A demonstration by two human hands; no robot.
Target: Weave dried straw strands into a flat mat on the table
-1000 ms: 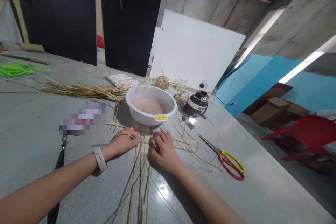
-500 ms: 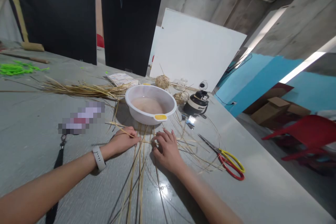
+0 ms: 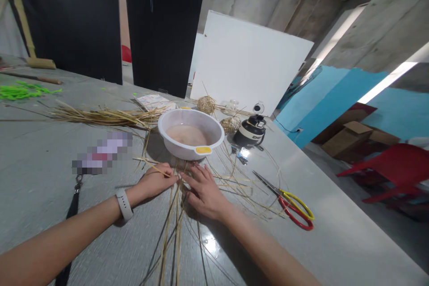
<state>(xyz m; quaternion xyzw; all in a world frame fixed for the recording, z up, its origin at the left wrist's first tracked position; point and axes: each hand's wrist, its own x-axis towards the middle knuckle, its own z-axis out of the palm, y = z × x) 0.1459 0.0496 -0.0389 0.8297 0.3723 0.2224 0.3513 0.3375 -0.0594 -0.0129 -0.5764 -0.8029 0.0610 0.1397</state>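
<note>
Several thin bamboo strips (image 3: 174,228) lie crossed on the grey table (image 3: 40,187), running toward me. My left hand (image 3: 157,182), with a white watch on the wrist, is closed and pinches a strip at the crossing. My right hand (image 3: 203,190) lies over the strips beside it, fingers stretched flat and pressing them down. Both hands are just in front of a white bowl (image 3: 190,133) holding cloudy water.
Scissors (image 3: 291,203) with red and yellow handles lie right of my hands. A bundle of dry strips (image 3: 103,116) lies at the left. Two small woven balls (image 3: 206,104) and a black jug (image 3: 251,132) stand behind the bowl. The table edge runs along the right, with red chairs (image 3: 392,170) beyond.
My right hand has slid left toward my left hand and flattened over the strips. The loose ends of the strips near me have fanned out. My left hand has kept its place.
</note>
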